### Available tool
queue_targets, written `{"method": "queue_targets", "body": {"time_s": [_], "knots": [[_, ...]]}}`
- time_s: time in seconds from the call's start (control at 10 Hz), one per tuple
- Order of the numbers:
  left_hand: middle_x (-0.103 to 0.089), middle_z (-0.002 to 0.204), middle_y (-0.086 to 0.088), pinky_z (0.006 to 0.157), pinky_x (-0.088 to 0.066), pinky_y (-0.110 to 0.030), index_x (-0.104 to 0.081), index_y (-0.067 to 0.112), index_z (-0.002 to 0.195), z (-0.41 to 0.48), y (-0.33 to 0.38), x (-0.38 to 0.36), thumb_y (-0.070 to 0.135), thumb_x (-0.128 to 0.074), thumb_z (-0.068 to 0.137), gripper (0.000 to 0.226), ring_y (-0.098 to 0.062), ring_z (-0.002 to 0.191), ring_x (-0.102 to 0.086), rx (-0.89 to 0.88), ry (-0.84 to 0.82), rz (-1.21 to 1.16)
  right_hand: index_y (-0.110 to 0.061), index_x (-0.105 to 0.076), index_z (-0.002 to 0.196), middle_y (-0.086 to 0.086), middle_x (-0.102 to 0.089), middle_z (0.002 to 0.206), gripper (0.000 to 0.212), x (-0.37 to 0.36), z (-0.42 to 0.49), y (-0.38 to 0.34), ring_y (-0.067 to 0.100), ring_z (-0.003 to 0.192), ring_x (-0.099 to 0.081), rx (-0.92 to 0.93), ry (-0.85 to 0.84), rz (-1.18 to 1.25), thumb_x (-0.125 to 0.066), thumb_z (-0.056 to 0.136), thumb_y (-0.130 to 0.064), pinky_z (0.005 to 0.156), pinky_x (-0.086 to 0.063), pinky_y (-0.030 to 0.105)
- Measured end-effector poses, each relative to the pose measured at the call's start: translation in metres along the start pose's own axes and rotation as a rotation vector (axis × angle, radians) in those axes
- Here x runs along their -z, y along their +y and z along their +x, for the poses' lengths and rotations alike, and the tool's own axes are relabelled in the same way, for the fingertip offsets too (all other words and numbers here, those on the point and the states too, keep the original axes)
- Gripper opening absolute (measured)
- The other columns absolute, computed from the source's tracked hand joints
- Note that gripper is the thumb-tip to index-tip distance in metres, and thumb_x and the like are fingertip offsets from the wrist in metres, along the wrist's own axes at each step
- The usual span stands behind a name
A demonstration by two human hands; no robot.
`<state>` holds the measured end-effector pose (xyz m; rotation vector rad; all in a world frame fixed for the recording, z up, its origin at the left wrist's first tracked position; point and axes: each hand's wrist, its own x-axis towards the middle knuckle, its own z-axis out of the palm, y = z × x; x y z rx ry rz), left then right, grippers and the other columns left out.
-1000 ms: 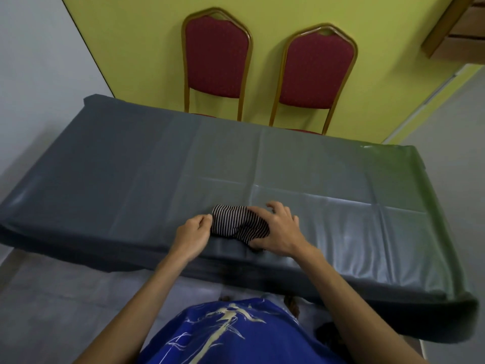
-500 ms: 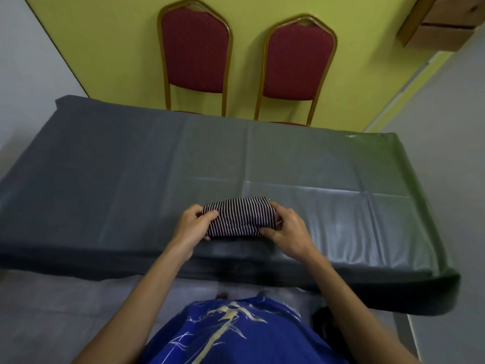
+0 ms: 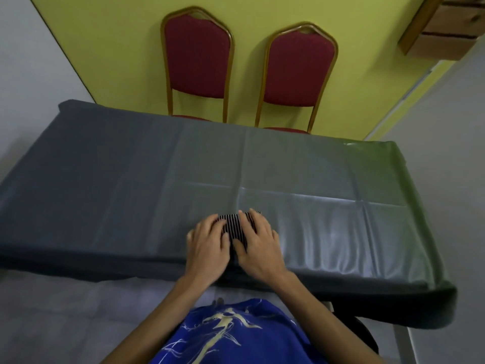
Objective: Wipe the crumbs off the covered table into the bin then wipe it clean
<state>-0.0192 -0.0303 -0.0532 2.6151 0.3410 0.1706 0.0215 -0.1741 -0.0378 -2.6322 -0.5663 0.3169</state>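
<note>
A black-and-white striped cloth (image 3: 233,227) lies folded small near the front edge of the table, which is covered by a dark grey plastic sheet (image 3: 131,179). My left hand (image 3: 208,240) and my right hand (image 3: 258,240) both lie flat on the cloth, fingers spread over it and pressing it down, side by side. Only a narrow strip of cloth shows between and beyond the fingers. No crumbs show on the cover. A dark shape (image 3: 364,334) sits on the floor under the table's right end; I cannot tell whether it is the bin.
Two red chairs with gold frames, one on the left (image 3: 198,56) and one on the right (image 3: 299,67), stand behind the table against the yellow wall. A wooden shelf (image 3: 443,30) hangs at the top right. A table leg (image 3: 404,342) stands at the lower right. Grey floor surrounds the table.
Both hands went from gripping the cloth's ends to lying flat on top of it. The cloth now looks folded smaller and pressed onto the cover.
</note>
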Motion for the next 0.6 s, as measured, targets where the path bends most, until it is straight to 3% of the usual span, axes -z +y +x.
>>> {"method": "queue_targets", "body": {"time_s": [0.1,0.2,0.4,0.5,0.6], "knots": [[-0.033,0.158,-0.006,0.119,-0.016,-0.045,-0.036,0.011,0.149,-0.009,-0.002,-0.017,0.029,-0.04,0.097,0.055,-0.022,0.148,-0.025,-0.072,-0.114,0.112,-0.028,-0.013,0.158,0.001,-0.01,0.167,0.064,-0.01,0.002,0.015,0.023,0.155,-0.002,0.057,-0.059,-0.139,-0.042,0.102,-0.037,0.119,-0.019,0.06],[-0.021,0.163,-0.004,0.121,-0.008,-0.052,-0.025,0.012,0.154,-0.01,-0.019,-0.02,0.022,-0.041,0.101,0.057,-0.02,0.152,-0.012,-0.155,-0.132,0.221,-0.025,-0.009,0.16,0.001,-0.007,0.168,0.068,-0.015,-0.002,0.023,0.02,0.155,0.0,0.073,-0.04,-0.162,-0.044,0.102,-0.033,0.12,-0.012,0.059],[0.013,0.164,0.004,0.119,0.011,-0.053,0.005,0.02,0.156,-0.014,-0.02,-0.021,0.024,-0.032,0.104,0.064,-0.014,0.15,0.017,-0.116,-0.231,0.249,-0.016,0.004,0.16,0.005,0.007,0.168,0.08,-0.029,-0.008,0.025,0.024,0.153,0.012,0.059,-0.064,-0.239,-0.047,0.1,-0.031,0.119,-0.007,0.059],[0.015,0.163,0.005,0.118,0.014,-0.052,0.01,0.02,0.154,-0.013,-0.017,-0.015,0.022,-0.031,0.103,0.066,-0.013,0.149,0.02,-0.114,-0.258,0.256,-0.017,0.003,0.16,0.002,0.007,0.168,0.071,-0.016,-0.002,0.022,0.02,0.154,0.012,0.061,-0.102,-0.224,-0.038,0.104,-0.032,0.122,-0.004,0.059],[0.017,0.162,0.005,0.119,0.014,-0.049,0.009,0.019,0.155,-0.007,-0.01,-0.004,0.034,-0.03,0.103,0.066,-0.012,0.149,0.02,-0.098,-0.304,0.205,-0.019,-0.014,0.159,-0.002,-0.01,0.168,0.056,-0.002,-0.001,0.017,0.014,0.155,0.0,0.007,-0.066,-0.071,-0.027,0.107,-0.034,0.123,-0.007,0.054]]}}
